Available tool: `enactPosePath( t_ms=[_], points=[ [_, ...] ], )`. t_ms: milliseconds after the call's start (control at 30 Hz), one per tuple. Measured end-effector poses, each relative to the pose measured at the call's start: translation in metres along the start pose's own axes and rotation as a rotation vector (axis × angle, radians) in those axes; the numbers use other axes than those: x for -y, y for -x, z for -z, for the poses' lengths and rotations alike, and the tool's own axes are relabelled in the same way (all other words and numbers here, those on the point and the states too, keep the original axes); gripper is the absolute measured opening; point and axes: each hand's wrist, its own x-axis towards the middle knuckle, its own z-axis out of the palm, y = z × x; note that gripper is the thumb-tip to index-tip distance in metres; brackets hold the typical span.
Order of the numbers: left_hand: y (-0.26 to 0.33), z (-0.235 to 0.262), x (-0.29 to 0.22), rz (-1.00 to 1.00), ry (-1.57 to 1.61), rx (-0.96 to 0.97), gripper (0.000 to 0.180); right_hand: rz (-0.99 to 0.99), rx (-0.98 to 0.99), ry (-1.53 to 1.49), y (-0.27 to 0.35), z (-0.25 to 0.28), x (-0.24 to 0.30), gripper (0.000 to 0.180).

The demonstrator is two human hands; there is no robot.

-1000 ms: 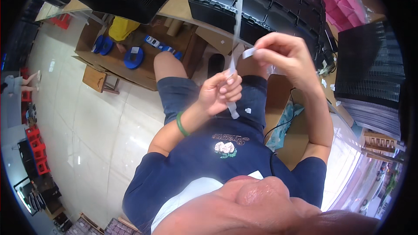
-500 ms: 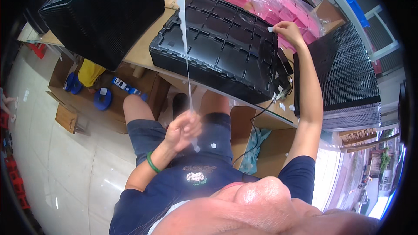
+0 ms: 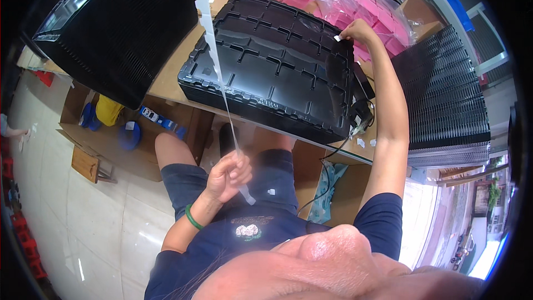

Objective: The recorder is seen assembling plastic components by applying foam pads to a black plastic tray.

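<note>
Since half a second ago our right hand (image 3: 355, 30) reached the black tray's (image 3: 272, 66) far edge, upper centre, fingers pinching a small white label (image 3: 337, 38). Left hand (image 3: 227, 175) grips the backing strip (image 3: 214, 55). Next: press it flat.

A stack of moulded trays (image 3: 277, 72) sits on the tabletop (image 3: 166, 80) at the frame's centre; a second tray stack (image 3: 119, 28) stands at upper left; a third stack (image 3: 444, 105) lies at the right; bagged packets (image 3: 366, 8) rest behind the central stack at the top; a label strip (image 3: 214, 61) runs from the top edge down to the left hand (image 3: 227, 175) at lower centre; the right hand (image 3: 355, 32) rests on the central stack's far right corner; cardboard boxes (image 3: 105, 139) sit on the floor (image 3: 72, 228) at left, below the tabletop.
</note>
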Motion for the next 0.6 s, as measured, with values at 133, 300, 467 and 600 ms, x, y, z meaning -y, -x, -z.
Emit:
enactPosePath(
  t_ms=[133, 300, 467, 600],
  points=[
    [0.009, 0.004, -0.003, -0.031, -0.029, -0.02, 0.022, -0.122, -0.117, 0.456, 0.031, -0.005, 0.083, 0.025],
    [0.013, 0.006, -0.004, -0.064, -0.018, -0.038, 0.025, 0.125, -0.32, 0.519, 0.059, -0.007, 0.078, 0.02],
    [0.014, 0.007, -0.003, -0.093, -0.045, -0.03, 0.025, 0.101, -0.339, 0.226, 0.062, -0.018, 0.06, 0.024],
    [0.016, 0.007, -0.001, -0.086, -0.07, -0.023, 0.025, 0.076, -0.429, 0.19, 0.063, -0.017, 0.049, 0.025]
  ],
)
